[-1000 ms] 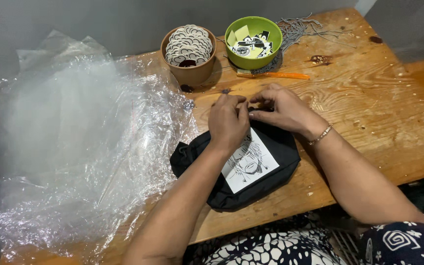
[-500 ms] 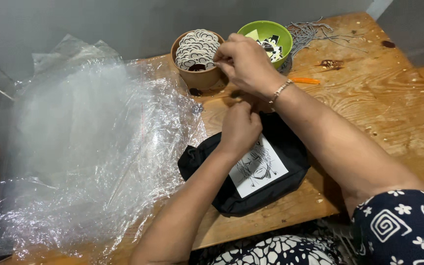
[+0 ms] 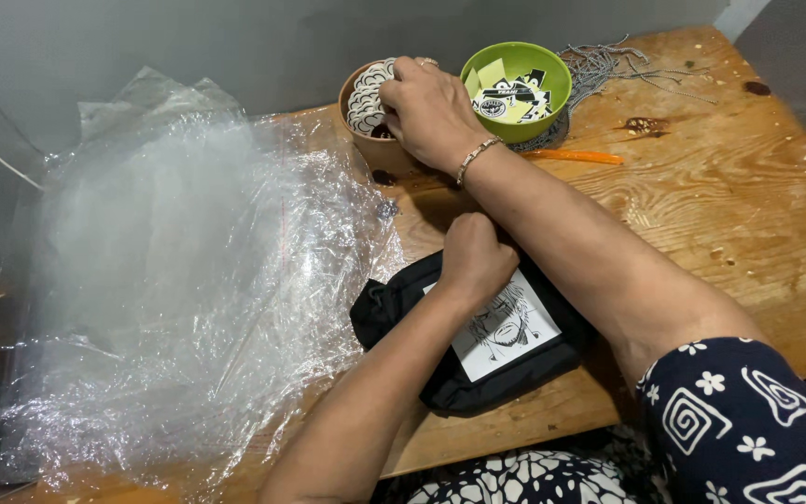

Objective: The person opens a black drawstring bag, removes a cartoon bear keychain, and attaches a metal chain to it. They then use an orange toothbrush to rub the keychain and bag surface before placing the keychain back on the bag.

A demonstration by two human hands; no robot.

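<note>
Right hand (image 3: pixel 429 110) reaches into the brown bowl (image 3: pixel 366 142), fingers curled over the round patterned pieces (image 3: pixel 364 93); whether it grips one cannot be told. Left hand (image 3: pixel 475 257) is clenched, pressing the top edge of the black pouch (image 3: pixel 394 313) on the table (image 3: pixel 720 215). Plastic sheet (image 3: pixel 179 280) lies left of it.

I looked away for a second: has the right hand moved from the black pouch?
Yes. The right hand has left the black pouch and reached up the table into the brown bowl; the left hand rests on the pouch.
</note>
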